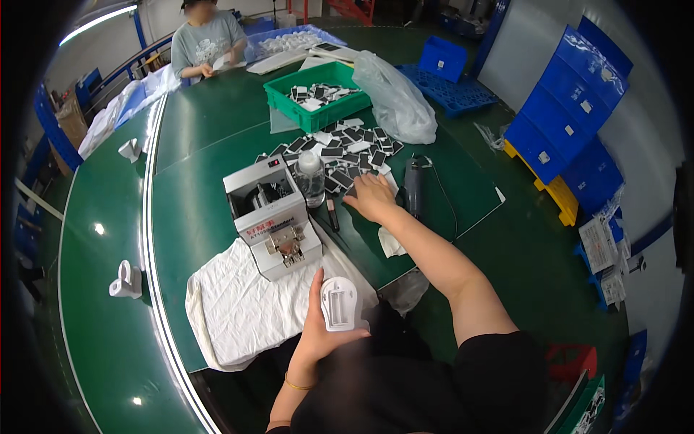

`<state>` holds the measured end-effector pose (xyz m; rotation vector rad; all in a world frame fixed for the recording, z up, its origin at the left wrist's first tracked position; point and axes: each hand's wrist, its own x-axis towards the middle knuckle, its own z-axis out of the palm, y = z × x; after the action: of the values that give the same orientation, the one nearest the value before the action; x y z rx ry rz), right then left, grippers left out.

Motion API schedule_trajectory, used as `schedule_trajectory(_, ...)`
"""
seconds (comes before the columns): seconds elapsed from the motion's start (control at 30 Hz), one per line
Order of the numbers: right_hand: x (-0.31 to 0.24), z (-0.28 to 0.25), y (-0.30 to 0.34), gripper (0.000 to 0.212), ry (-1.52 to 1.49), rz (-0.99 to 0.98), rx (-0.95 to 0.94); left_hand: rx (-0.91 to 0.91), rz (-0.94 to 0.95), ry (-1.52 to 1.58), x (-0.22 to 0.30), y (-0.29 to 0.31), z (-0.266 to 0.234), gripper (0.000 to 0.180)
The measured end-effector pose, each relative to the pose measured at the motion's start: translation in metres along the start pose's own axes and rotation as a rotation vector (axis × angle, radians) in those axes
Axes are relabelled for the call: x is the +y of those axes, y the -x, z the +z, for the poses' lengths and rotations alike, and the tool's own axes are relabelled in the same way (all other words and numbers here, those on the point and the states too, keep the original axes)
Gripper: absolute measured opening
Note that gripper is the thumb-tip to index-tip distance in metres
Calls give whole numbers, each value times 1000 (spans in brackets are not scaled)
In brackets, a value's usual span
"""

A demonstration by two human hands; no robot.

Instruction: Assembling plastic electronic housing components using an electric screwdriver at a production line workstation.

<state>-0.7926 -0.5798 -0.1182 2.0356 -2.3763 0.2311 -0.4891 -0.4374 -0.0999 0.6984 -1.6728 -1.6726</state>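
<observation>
My left hand (316,334) grips a white plastic housing (339,305) with a rounded top and a rectangular recess, held near my body. Stretched forward, my right hand (374,197) has its thumb and fingers apart at the near edge of a pile of small flat black-and-white rectangular pieces (352,150). Its fingertips reach the pieces; whether they touch one is unclear. Left of that hand are a clear bottle (311,181) and a dark pen-like tool (332,214). A grey tabletop machine (266,206) stands on a white cloth (238,300).
A green crate (318,94) of similar pieces and a clear plastic bag (397,101) lie beyond the pile. A dark corded tool (414,186) is to the right. White housings (126,281) sit on the left belt. A person (207,45) works at the far left; blue bins (567,108) stand right.
</observation>
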Motion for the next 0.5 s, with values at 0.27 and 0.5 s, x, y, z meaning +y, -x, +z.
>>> schedule_trajectory(0.27,10,3,-2,34,308,-307,419,73,206,-152,13,-13,-3,130)
schedule_trajectory(0.5,-25,-57,25,15,-128,-335,722,127,145,-107,5,9,-15,125)
